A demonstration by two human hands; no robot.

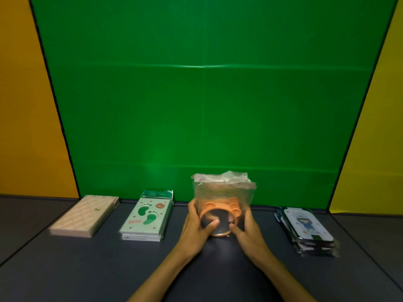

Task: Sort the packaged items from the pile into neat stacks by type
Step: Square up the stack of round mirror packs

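Observation:
Several clear-bagged orange bear-shaped mirrors [220, 211] are held together upright at the middle of the dark table [87, 269]. My left hand [197, 227] grips their left side with its thumb on the front dark disc. On their right side is my right hand [246, 231], thumb on the front too. Three stacks lie flat: pink quilted packs [84, 215] at far left, green footprint "BEAR" packs [147, 219] beside them, and cartoon-figure packs [307, 231] at right.
A green backdrop [207, 94] rises just behind the stacks, with yellow panels [24, 105] on either side. The table's near part in front of my forearms holds nothing.

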